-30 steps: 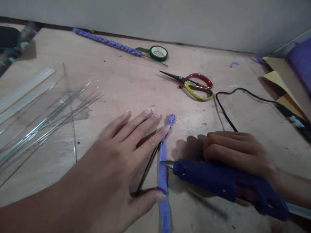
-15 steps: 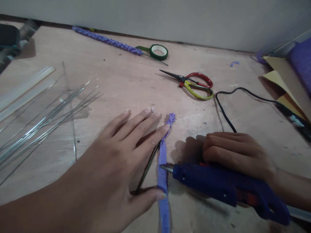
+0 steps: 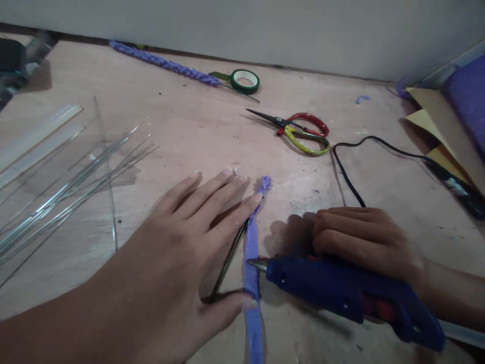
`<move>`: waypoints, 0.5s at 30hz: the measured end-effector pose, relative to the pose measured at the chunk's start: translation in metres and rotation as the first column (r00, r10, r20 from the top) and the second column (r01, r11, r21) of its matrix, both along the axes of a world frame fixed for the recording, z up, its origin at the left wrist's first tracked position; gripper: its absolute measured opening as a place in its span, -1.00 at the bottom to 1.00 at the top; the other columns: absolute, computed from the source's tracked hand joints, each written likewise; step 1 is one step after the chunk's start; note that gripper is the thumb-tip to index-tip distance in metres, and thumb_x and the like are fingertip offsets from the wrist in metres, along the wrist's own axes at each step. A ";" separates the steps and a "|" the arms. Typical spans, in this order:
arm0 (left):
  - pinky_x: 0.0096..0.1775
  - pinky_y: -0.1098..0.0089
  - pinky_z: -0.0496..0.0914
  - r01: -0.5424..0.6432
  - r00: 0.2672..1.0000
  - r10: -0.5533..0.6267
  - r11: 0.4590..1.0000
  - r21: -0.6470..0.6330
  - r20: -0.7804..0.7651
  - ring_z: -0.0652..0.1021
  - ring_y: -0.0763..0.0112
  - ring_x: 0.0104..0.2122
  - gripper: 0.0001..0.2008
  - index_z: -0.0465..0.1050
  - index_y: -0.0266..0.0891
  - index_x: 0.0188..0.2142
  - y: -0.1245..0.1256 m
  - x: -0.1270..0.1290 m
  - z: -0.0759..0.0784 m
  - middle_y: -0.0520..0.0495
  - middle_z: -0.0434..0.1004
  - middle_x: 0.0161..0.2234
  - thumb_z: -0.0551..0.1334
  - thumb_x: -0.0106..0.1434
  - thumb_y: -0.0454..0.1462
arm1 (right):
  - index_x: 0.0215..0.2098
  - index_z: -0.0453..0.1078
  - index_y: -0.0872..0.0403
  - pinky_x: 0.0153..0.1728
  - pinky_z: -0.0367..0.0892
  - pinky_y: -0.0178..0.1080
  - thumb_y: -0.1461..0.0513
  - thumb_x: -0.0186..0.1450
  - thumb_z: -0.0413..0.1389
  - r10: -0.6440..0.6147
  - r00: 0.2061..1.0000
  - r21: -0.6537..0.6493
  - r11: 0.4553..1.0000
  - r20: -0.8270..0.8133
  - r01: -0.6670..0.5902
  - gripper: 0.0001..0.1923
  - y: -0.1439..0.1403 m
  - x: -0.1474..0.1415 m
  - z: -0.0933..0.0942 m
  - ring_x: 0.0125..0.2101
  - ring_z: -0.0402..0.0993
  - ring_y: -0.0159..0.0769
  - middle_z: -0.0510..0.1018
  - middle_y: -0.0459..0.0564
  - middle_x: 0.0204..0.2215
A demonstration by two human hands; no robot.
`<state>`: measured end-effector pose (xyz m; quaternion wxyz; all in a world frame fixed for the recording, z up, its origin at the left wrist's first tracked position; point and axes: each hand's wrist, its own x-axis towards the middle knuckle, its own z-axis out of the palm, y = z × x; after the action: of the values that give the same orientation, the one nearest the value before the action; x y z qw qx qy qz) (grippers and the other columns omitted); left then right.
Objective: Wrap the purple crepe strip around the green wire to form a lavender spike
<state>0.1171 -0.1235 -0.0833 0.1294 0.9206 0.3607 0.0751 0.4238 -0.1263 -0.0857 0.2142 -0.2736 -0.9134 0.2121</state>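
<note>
My left hand (image 3: 182, 253) lies spread over the table, fingers stretched out. Its index fingertip and thumb press on a flat purple strip (image 3: 251, 247) running toward me. At the strip's far end sits a small fringed purple tuft (image 3: 266, 183) by the index fingertip. A thin dark green stem (image 3: 229, 260) slants under that hand from the strip. On the right, my right hand (image 3: 364, 247) is closed around a blue hot glue gun (image 3: 318, 283), tilted sideways; its grip is partly hidden. The gun's metal nozzle (image 3: 257, 264) is at the strip's surface, between thumb and index finger.
Scissors (image 3: 290, 129) with red and yellow handles lie beyond my hands. Behind are a green tape roll (image 3: 245, 82) and a purple fringed stem (image 3: 162, 63). Loose wires (image 3: 76, 187) spread at left. A black cord (image 3: 348, 177) loops near my right hand; brown paper (image 3: 432, 121) lies farther right.
The glue gun's nozzle has shifted very slightly toward me along the purple strip. My left hand keeps its place on the strip. The whole view has drifted a little.
</note>
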 end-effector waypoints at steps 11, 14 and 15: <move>0.53 -0.21 -0.03 -0.006 1.000 0.006 1.000 -0.012 0.005 0.10 -0.19 0.57 0.05 0.10 -0.18 0.58 0.000 -0.001 -0.003 -0.17 -0.02 0.63 0.33 0.29 0.24 | -0.23 0.23 0.00 -0.44 0.02 -0.15 0.10 0.62 -0.06 0.033 0.978 0.074 0.996 0.205 -0.049 -0.74 -0.003 -0.007 0.035 -0.48 0.12 -0.30 0.29 -0.13 -0.41; 0.53 -0.19 -0.08 -0.008 1.000 0.009 1.000 -0.022 0.010 0.09 -0.17 0.58 0.04 0.07 -0.15 0.59 0.001 -0.001 -0.006 -0.19 -0.01 0.62 0.31 0.31 0.26 | -0.25 0.26 0.01 -0.45 0.01 -0.14 0.09 0.59 0.01 0.007 0.958 0.082 0.996 0.285 -0.031 -0.74 -0.011 -0.016 0.050 -0.49 0.15 -0.31 0.32 -0.12 -0.41; 0.53 -0.18 -0.09 -0.008 1.000 0.008 1.000 -0.019 0.013 0.08 -0.17 0.58 0.05 0.06 -0.15 0.60 0.001 -0.002 -0.006 -0.21 0.00 0.62 0.30 0.31 0.25 | -0.26 0.27 0.01 -0.46 0.02 -0.14 0.09 0.58 0.03 0.007 0.954 0.057 0.998 0.300 -0.025 -0.74 -0.014 -0.019 0.055 -0.50 0.16 -0.31 0.33 -0.12 -0.41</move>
<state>0.1155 -0.1221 -0.0896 0.1403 0.9173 0.3643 0.0782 0.4047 -0.1405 -0.0302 0.0796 -0.2888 -0.9434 0.1422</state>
